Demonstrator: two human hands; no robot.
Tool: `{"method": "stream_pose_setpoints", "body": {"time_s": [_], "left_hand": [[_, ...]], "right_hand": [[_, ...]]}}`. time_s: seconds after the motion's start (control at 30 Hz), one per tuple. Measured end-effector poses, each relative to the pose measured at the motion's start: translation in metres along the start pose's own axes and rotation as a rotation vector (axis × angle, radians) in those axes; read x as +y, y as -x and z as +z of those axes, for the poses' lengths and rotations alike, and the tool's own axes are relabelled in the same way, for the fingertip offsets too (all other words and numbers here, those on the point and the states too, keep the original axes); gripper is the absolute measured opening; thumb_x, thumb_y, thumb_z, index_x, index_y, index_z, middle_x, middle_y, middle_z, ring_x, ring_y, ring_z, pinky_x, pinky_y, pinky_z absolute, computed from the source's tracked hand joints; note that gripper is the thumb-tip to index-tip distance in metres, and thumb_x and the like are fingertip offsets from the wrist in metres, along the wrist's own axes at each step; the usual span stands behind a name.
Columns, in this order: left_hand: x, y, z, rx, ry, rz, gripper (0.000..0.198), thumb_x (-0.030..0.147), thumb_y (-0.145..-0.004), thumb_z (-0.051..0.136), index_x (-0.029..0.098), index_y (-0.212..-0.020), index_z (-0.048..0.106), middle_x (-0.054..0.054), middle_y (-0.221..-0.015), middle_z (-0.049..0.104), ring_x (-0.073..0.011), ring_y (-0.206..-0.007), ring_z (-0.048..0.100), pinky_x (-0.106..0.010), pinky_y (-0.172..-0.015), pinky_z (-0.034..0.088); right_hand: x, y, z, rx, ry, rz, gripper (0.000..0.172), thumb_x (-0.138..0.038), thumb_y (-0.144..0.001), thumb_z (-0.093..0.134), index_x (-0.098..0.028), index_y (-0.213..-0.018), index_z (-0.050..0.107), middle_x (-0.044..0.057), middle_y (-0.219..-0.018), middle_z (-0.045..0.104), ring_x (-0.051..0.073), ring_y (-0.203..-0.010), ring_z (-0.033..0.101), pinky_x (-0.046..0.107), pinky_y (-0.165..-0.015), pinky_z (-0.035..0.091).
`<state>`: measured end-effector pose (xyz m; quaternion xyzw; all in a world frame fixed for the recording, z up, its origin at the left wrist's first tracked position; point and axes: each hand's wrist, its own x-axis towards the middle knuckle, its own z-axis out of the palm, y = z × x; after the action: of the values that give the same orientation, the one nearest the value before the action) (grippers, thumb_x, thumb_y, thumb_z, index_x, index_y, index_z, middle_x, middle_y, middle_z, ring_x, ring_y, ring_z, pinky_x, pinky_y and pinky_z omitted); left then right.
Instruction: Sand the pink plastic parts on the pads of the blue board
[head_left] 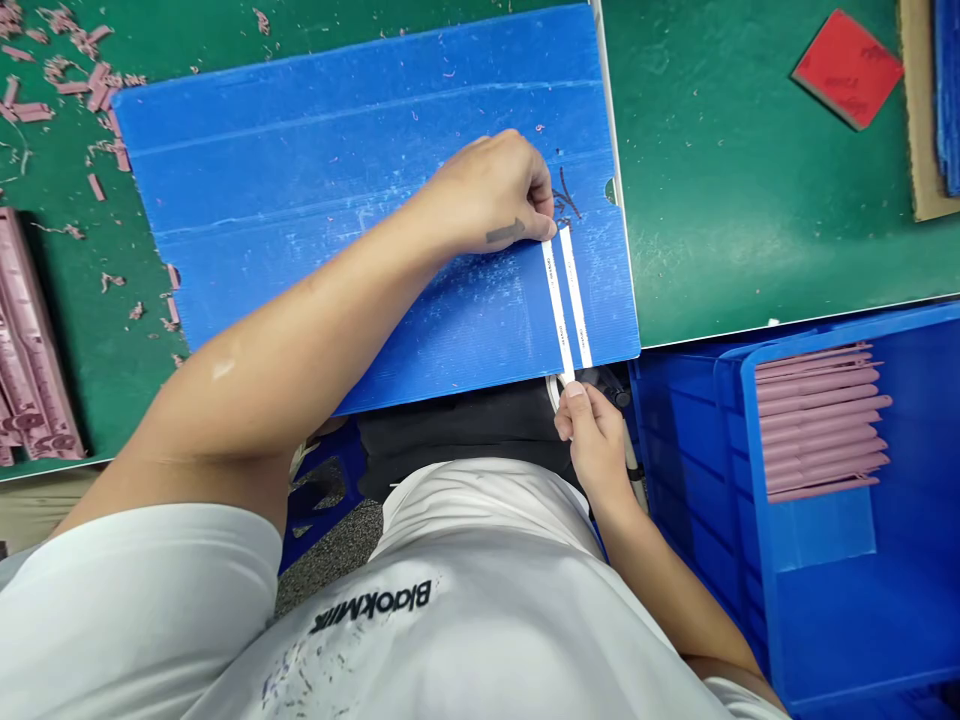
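Note:
A blue corrugated plastic sheet (360,230) lies on the green table in front of me. Two narrow white tape strips (576,300) with small print run side by side near its right end, down to the front edge. My left hand (510,190) is closed, with thumb and fingertips pinched at the far end of the left-hand strip (556,300). Just past the sheet's front edge, my right hand (596,440) pinches the near end of that same strip between thumb and finger. The other strip lies flat on the sheet, untouched by either hand.
Pink plastic scraps (97,85) are scattered at the far left, near long pink moulded parts (37,340). A red block (847,70) sits at the back right of the green table (712,200). Below it, a blue crate (817,640) holds several stacked pink parts (821,420).

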<state>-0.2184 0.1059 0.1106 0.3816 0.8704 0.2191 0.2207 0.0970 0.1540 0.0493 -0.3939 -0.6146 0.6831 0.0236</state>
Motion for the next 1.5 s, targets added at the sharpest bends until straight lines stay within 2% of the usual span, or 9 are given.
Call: {"method": "stream_pose_setpoints", "body": {"time_s": [0.1,0.17,0.3,0.4,0.5,0.83,1.03,1.17,1.5], "left_hand": [[0.0,0.002,0.003,0.034,-0.011,0.014,0.016,0.015,-0.088,0.09,0.023,-0.085,0.076,0.002,-0.077,0.068,-0.0169,-0.072,0.053,-0.038,-0.08,0.047],[0.004,0.012,0.01,0.044,-0.064,0.031,0.012,0.014,-0.091,0.085,0.023,-0.089,0.077,-0.002,-0.086,0.073,-0.0232,-0.081,0.06,-0.042,-0.086,0.05],[0.017,0.056,0.037,0.001,-0.075,0.225,0.007,0.021,-0.101,0.076,0.025,-0.098,0.081,-0.01,-0.105,0.078,-0.0358,-0.113,0.068,-0.051,-0.105,0.052],[0.024,0.091,0.056,-0.049,-0.041,0.3,0.011,0.025,-0.106,0.073,0.02,-0.1,0.081,-0.013,-0.105,0.076,-0.0368,-0.115,0.068,-0.053,-0.108,0.051],[0.029,0.107,0.064,-0.057,-0.046,0.26,0.014,0.029,-0.107,0.074,0.018,-0.102,0.081,-0.013,-0.107,0.074,-0.0372,-0.116,0.066,-0.053,-0.107,0.049],[0.035,0.105,0.07,-0.043,-0.083,0.217,0.011,0.029,-0.102,0.081,0.019,-0.097,0.079,-0.012,-0.108,0.068,-0.0367,-0.116,0.062,-0.051,-0.104,0.045],[0.036,0.113,0.074,-0.031,-0.137,0.241,0.014,0.032,-0.103,0.078,0.018,-0.106,0.082,-0.016,-0.116,0.068,-0.0416,-0.123,0.062,-0.056,-0.107,0.045],[0.039,0.115,0.08,0.011,-0.178,0.249,0.02,0.032,-0.102,0.078,0.018,-0.115,0.083,-0.019,-0.121,0.068,-0.0453,-0.126,0.061,-0.06,-0.108,0.044],[0.04,0.118,0.087,0.036,-0.175,0.24,0.022,0.031,-0.099,0.081,0.019,-0.118,0.084,-0.02,-0.126,0.067,-0.0466,-0.129,0.06,-0.062,-0.11,0.045]], "right_hand": [[-0.002,-0.003,0.003,-0.01,-0.034,-0.005,0.063,-0.08,-0.102,0.072,-0.024,-0.077,0.057,-0.005,-0.063,0.046,0.013,-0.06,0.045,0.029,-0.059,0.038],[-0.003,-0.004,0.006,0.005,-0.069,0.01,0.065,-0.083,-0.098,0.075,-0.025,-0.076,0.055,-0.006,-0.062,0.041,0.012,-0.059,0.04,0.028,-0.056,0.034],[-0.003,-0.003,0.008,0.018,-0.098,0.022,0.066,-0.083,-0.095,0.078,-0.025,-0.076,0.055,-0.006,-0.064,0.04,0.011,-0.059,0.036,0.028,-0.055,0.03],[-0.002,-0.002,0.008,0.022,-0.097,0.003,0.064,-0.081,-0.098,0.076,-0.024,-0.077,0.057,-0.005,-0.065,0.043,0.011,-0.06,0.037,0.028,-0.056,0.031],[-0.001,-0.003,0.008,0.023,-0.074,-0.009,0.066,-0.083,-0.097,0.075,-0.024,-0.076,0.055,-0.006,-0.063,0.041,0.011,-0.059,0.035,0.029,-0.056,0.029],[0.013,-0.005,0.011,0.039,-0.105,-0.054,0.062,-0.078,-0.102,0.073,-0.024,-0.079,0.054,-0.006,-0.065,0.043,0.011,-0.06,0.035,0.029,-0.056,0.028],[0.011,-0.006,0.012,0.042,-0.086,-0.061,0.063,-0.079,-0.102,0.071,-0.025,-0.078,0.049,-0.006,-0.066,0.043,0.011,-0.061,0.035,0.03,-0.057,0.029],[0.008,-0.002,0.02,0.104,-0.048,-0.086,0.064,-0.08,-0.103,0.069,-0.025,-0.077,0.049,-0.005,-0.068,0.044,0.012,-0.064,0.038,0.03,-0.06,0.033],[0.007,0.004,0.038,0.129,-0.306,-0.067,0.064,-0.078,-0.098,0.079,-0.026,-0.078,0.047,-0.005,-0.072,0.039,0.013,-0.066,0.034,0.03,-0.06,0.032]]}}
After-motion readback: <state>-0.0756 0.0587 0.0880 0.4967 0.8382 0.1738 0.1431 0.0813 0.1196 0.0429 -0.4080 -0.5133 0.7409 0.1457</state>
